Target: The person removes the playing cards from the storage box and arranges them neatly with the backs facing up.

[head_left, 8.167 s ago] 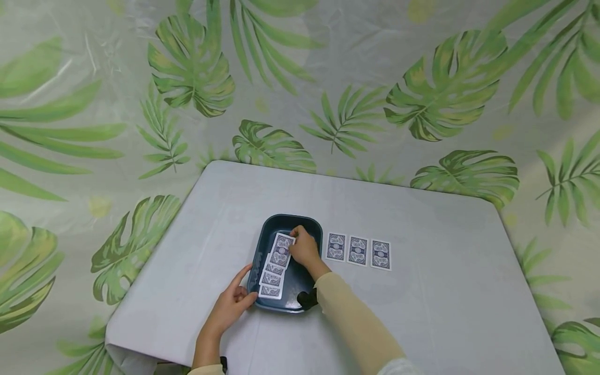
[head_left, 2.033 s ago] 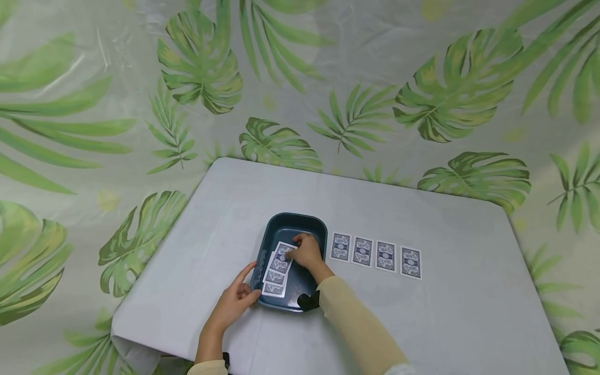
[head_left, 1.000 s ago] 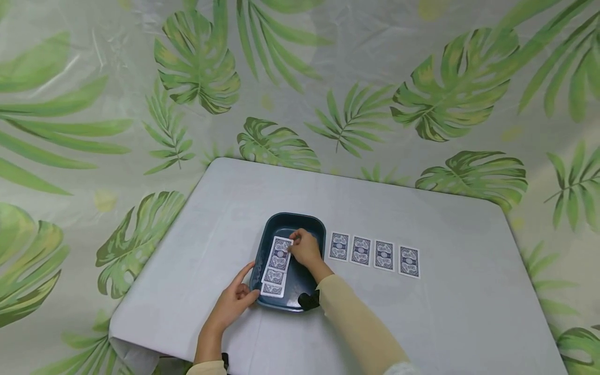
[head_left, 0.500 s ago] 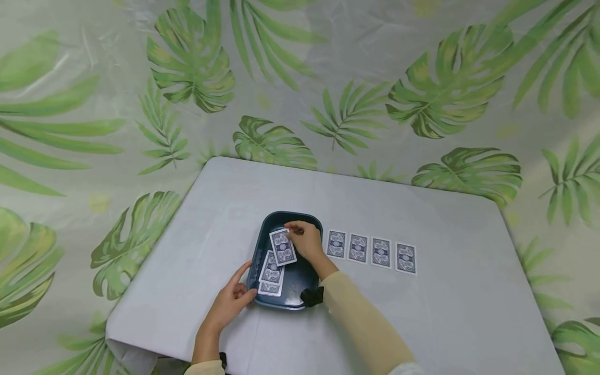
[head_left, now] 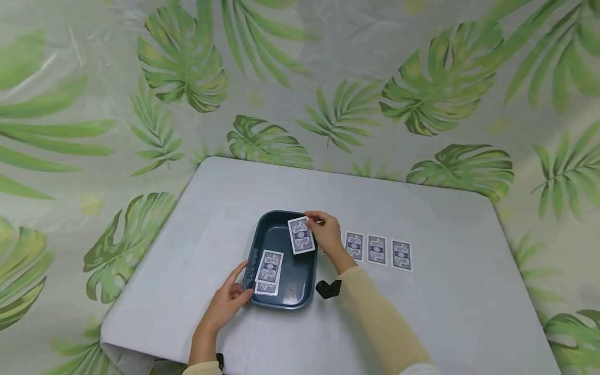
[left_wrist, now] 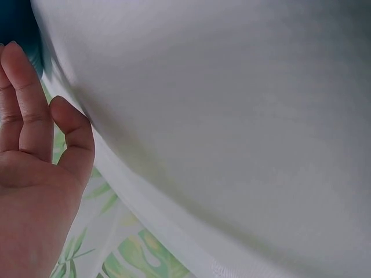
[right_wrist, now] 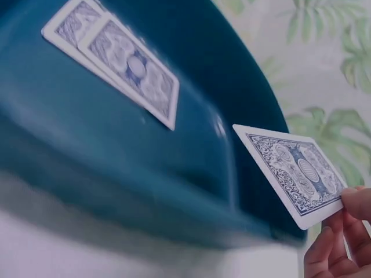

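Observation:
My right hand (head_left: 327, 232) pinches a playing card (head_left: 301, 235) by one edge, between thumb and fingers. The card is face down, blue-and-white backed, and hangs over the right side of a dark blue tray (head_left: 293, 297). In the right wrist view the same card (right_wrist: 298, 174) is tilted beside the tray wall. Two overlapping cards (head_left: 270, 266) show in the tray's left part. At the tray's left rim, my left hand (head_left: 224, 304) touches it with extended index finger and thumb. The left wrist view shows loosely bent fingers (left_wrist: 32, 110) beside the tray.
Several face-down cards (head_left: 377, 250) form a row on the white-covered table (head_left: 450, 312), right of the tray. The leftmost is mostly hidden behind my right hand. A leaf-patterned sheet (head_left: 337, 62) hangs behind the table's far edge.
My right hand has lifted the top card off the others and carried it right, to the tray's right rim. Since the oldest frame the row has gained a card at its right end.

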The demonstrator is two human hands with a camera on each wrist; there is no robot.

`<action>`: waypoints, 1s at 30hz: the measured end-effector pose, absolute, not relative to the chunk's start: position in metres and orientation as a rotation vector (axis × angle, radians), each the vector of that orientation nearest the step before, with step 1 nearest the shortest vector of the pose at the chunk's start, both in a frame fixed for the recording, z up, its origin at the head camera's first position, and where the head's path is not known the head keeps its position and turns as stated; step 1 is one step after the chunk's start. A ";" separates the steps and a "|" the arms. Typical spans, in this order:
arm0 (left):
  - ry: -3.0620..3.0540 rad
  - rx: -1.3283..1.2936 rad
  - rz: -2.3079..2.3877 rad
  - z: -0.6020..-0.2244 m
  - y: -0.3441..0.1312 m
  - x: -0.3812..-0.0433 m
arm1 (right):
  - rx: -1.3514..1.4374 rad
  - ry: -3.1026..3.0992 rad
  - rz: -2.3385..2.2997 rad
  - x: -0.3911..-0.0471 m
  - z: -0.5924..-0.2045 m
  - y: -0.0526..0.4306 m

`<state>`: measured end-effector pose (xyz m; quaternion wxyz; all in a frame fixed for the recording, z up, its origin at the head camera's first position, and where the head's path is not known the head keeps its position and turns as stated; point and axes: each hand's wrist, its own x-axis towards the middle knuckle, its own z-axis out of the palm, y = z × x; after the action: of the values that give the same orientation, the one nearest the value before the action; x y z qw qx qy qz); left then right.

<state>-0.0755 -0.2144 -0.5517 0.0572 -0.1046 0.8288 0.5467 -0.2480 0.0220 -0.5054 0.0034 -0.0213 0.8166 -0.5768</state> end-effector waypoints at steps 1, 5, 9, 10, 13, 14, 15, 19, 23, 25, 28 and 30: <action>2.513 -0.318 1.657 -0.552 -0.214 -0.076 | -0.033 2.550 -1.819 -0.249 -0.505 0.027; 2.511 -0.321 1.655 -0.552 -0.213 -0.076 | 0.096 2.504 -1.868 -0.254 -0.507 0.050; 2.506 -0.307 1.654 -0.552 -0.213 -0.076 | 0.211 2.469 -1.884 -0.256 -0.508 0.073; 2.505 -0.302 1.654 -0.552 -0.212 -0.076 | 0.235 2.463 -1.890 -0.257 -0.509 0.079; 2.501 -0.303 1.659 -0.551 -0.213 -0.076 | 0.303 2.426 -1.927 -0.257 -0.513 0.098; 2.500 -0.301 1.660 -0.551 -0.213 -0.075 | 0.320 2.420 -1.938 -0.257 -0.515 0.104; 2.497 -0.300 1.662 -0.551 -0.213 -0.075 | 0.342 2.418 -1.946 -0.257 -0.516 0.110; 2.486 -0.302 1.665 -0.551 -0.213 -0.075 | 0.432 2.396 -1.979 -0.255 -0.521 0.132; 2.485 -0.304 1.667 -0.550 -0.213 -0.075 | 0.524 2.360 -2.009 -0.254 -0.527 0.154; 2.490 -0.303 1.667 -0.550 -0.212 -0.075 | 0.560 2.358 -2.007 -0.253 -0.529 0.165; 2.498 -0.302 1.660 -0.549 -0.212 -0.074 | 0.601 2.396 -1.980 -0.251 -0.532 0.180; 2.502 -0.299 1.658 -0.549 -0.212 -0.074 | 0.638 2.424 -1.955 -0.249 -0.533 0.190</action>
<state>-0.0744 -0.2115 -0.5487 0.0624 -0.0990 0.8279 0.5485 -0.2494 0.1898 -0.5331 -0.0187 0.2007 0.7625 -0.6148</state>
